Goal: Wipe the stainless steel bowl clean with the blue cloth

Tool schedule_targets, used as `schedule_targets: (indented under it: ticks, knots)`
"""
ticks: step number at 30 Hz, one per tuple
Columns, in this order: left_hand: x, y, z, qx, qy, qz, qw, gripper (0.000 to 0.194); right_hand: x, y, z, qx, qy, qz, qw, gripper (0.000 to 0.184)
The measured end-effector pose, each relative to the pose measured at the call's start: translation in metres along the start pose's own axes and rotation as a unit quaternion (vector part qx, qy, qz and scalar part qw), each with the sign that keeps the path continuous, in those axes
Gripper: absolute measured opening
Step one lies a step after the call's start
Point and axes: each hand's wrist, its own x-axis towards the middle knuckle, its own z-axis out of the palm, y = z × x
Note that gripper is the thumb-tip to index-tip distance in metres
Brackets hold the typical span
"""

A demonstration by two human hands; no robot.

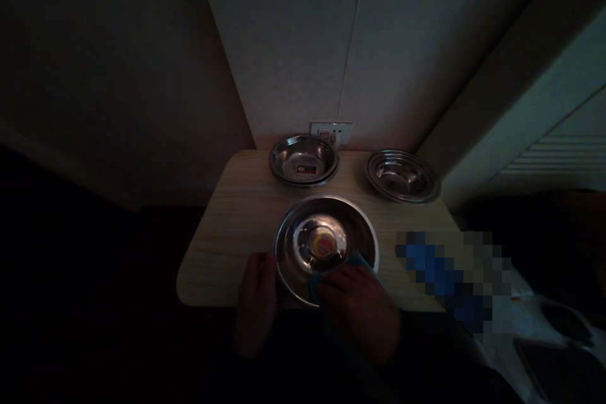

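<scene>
At the table's near edge: a wide steel basin lies face up on the pale wooden table, close to both hands.
Left hand: beside the basin's left rim, fingers curled against it; whether they clamp the rim I cannot tell.
Right hand: closed on a blue-green cloth, pressing it to the inner wall on the near right side.
Basin floor: a round red-and-yellow sticker sits at the middle.
Back left: nested steel bowls, the top one bearing a small dark label, just before the wall socket.
Back right: a stack of shallow steel dishes.
Right side: a blue shape, pixelated beyond telling.
</scene>
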Motion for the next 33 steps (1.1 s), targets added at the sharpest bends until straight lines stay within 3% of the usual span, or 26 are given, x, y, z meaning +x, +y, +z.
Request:
schedule_targets:
  ticks: [9,14,17,22,27,30,33]
  knots:
    - [0.021,-0.006,0.007,-0.008,0.024,0.097,0.995,0.034,-0.001,-0.001,0.006,0.008,0.047,-0.019,0.999,0.007]
    - [0.021,-0.018,0.008,-0.020,0.029,0.085,0.996,0.040,0.000,0.007,0.005,0.125,0.159,-0.017,0.979,0.015]
    - [0.019,-0.020,0.009,-0.029,0.024,0.069,0.997,0.042,0.001,0.014,-0.002,0.203,0.220,0.030,0.954,0.022]
    - [0.019,-0.018,0.010,-0.015,0.014,0.051,0.998,0.044,0.005,0.029,-0.020,0.209,0.241,0.178,0.931,0.023]
    - [0.020,-0.017,0.010,-0.011,0.017,0.047,0.999,0.045,0.012,0.056,-0.045,0.205,0.310,0.221,0.902,0.028]
    - [0.020,-0.017,0.010,-0.022,0.009,0.040,0.999,0.045,0.016,0.069,-0.060,0.168,0.390,0.209,0.881,0.034]
    - [0.019,-0.015,0.010,-0.029,0.007,0.035,0.999,0.045,0.019,0.072,-0.060,0.094,0.401,0.137,0.901,0.032]
